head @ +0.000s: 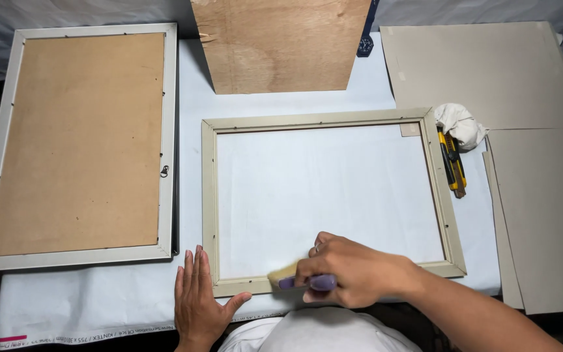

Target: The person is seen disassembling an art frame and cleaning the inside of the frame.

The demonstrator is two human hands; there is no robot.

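The right hand is closed around the purple handle of a small brush, whose pale bristles rest on the bottom rail of the empty frame, near the inner edge. The empty frame is a cream-coloured rectangle lying flat on the white sheet at the centre of the work surface; whether a pane of glass sits inside it cannot be determined from this view. The left hand lies flat and open on the white sheet, fingers together and extended, with the thumb touching the lower left corner of the empty frame; it holds nothing. To the left, well apart from both hands, a second frame lies face down with a brown backing board fitted in it. A plywood board lies above the empty frame at the far edge. To the right, a yellow and black utility knife lies just beside the right rail, with a crumpled white cloth at its upper end. Sheets of grey cardboard occupy the right side of the surface.
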